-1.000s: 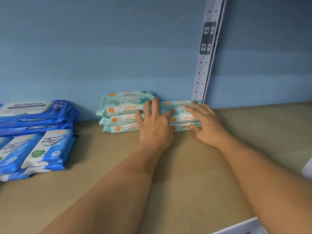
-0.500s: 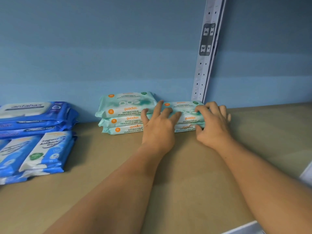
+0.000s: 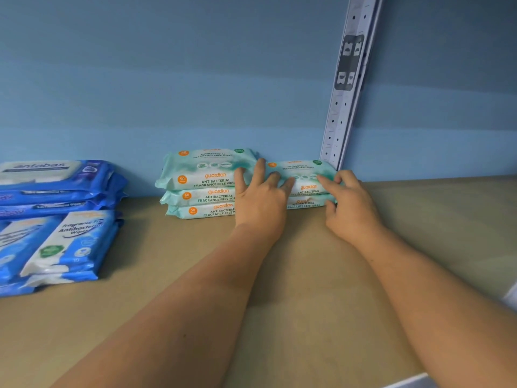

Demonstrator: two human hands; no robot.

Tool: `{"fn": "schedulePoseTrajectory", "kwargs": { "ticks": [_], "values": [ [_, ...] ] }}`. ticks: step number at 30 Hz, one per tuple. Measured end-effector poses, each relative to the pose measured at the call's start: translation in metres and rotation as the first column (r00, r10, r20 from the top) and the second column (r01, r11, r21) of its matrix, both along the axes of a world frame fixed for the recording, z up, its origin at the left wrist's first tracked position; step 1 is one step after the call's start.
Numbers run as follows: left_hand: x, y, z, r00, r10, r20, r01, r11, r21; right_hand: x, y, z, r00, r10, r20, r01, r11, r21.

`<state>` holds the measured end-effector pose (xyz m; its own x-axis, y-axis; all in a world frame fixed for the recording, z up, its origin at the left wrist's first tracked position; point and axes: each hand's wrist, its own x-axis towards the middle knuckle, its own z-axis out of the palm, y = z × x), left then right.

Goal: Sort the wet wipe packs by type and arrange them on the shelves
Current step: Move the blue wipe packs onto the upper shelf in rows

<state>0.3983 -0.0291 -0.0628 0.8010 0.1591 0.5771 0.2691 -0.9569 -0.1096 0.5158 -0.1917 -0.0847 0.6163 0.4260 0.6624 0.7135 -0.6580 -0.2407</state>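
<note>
Two stacks of mint-green "guardian" wipe packs stand side by side against the back wall of the shelf: a taller left stack [image 3: 201, 180] of three packs and a lower right stack [image 3: 303, 175] of two. My left hand [image 3: 260, 203] lies with spread, straight fingers over the seam between the stacks, touching both. My right hand [image 3: 352, 208] holds the right end of the lower stack, with the index finger on top, the thumb at the front lower corner and the other fingers curled round the end.
Dark blue "antabax" packs [image 3: 56, 180] are stacked at the far left, with lighter blue-and-white packs [image 3: 67, 242] in front of them. A white perforated upright [image 3: 347, 93] rises just right of the green stacks. The beige shelf board [image 3: 433, 219] stretches to the right.
My right hand moved from lying flat on top of the lower green stack to gripping its right end. My left hand's fingers shifted slightly over the seam.
</note>
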Motion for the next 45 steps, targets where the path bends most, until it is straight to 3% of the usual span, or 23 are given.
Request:
{"fn": "schedulePoseTrajectory", "kwargs": {
  "ticks": [16,22,28,33,40,45],
  "values": [
    [0.005,0.005,-0.006,1.0,-0.006,0.009,0.007,1.0,-0.019,-0.004,-0.002,0.004,0.996,0.006,-0.089,-0.005,1.0,0.01],
    [-0.016,0.003,0.0,0.997,-0.071,0.002,0.071,0.994,-0.082,-0.029,-0.01,0.005,0.988,-0.05,-0.145,0.041,0.997,-0.061],
    [-0.087,-0.005,0.01,0.99,-0.106,-0.092,0.099,0.992,-0.082,-0.108,-0.044,0.01,0.988,-0.057,-0.144,0.033,0.986,-0.164],
    [-0.167,-0.035,0.032,0.962,-0.161,-0.22,0.115,0.972,-0.207,-0.19,-0.075,0.039,0.992,-0.028,-0.119,-0.003,0.969,-0.246],
    [-0.284,-0.073,0.051,0.952,-0.171,-0.252,0.107,0.962,-0.25,-0.312,-0.114,0.083,0.984,-0.044,-0.175,-0.01,0.954,-0.299],
    [-0.357,-0.099,0.053,0.951,-0.193,-0.24,0.103,0.934,-0.342,-0.382,-0.13,0.079,0.968,-0.018,-0.251,-0.046,0.967,-0.249]
  ]
}}
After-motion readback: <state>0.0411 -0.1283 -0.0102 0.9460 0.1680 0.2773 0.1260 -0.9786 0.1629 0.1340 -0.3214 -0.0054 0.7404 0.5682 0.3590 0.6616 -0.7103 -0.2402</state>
